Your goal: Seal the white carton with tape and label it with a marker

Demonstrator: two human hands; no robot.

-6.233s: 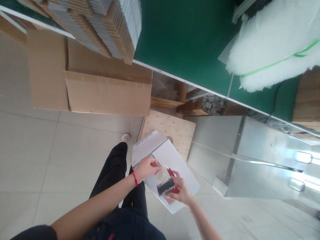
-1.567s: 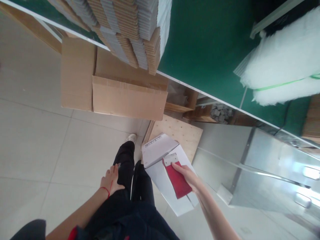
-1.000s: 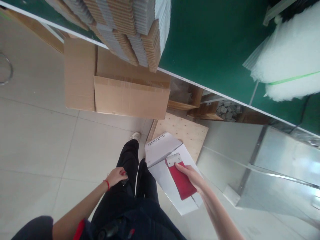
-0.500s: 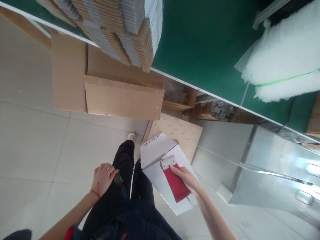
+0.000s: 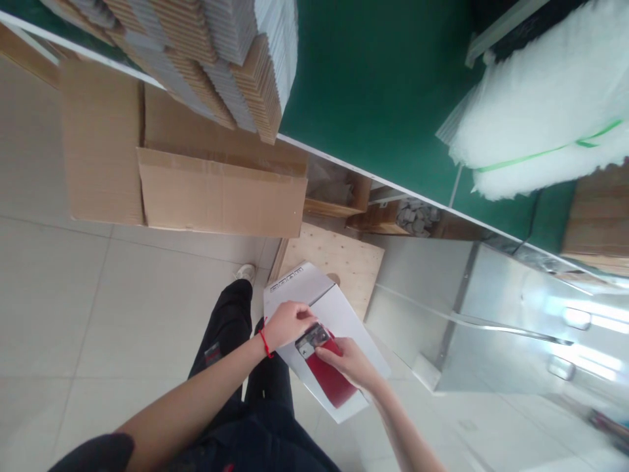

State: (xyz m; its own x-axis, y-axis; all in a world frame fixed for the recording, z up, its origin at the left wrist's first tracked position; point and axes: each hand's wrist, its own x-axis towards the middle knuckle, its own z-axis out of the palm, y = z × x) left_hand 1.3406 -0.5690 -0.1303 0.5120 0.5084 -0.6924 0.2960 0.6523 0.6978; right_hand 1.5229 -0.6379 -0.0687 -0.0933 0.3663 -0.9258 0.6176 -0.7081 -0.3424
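Note:
My right hand [image 5: 346, 364] grips a flat red sleeve [image 5: 331, 385] over a white folded box [image 5: 314, 308] that rests on my lap. A small pale card with dark marks [image 5: 310, 339] sticks out of the sleeve's upper end. My left hand [image 5: 289, 323], with a red string at the wrist, has its fingers closed on that card's end. The white box has one flap raised toward my left foot, with small printed symbols along its edge.
A green-topped bench [image 5: 383, 85] carries stacked flat cardboard [image 5: 216, 52] and a white foam bundle [image 5: 535, 105] tied with green band. An open brown carton [image 5: 196, 190] lies on the tiled floor. A plywood board [image 5: 339, 259] and a metal casing [image 5: 511, 321] are by my legs.
My left hand came up from my trouser leg and took hold of the card at the sleeve's end. My right hand kept hold of the red sleeve throughout.

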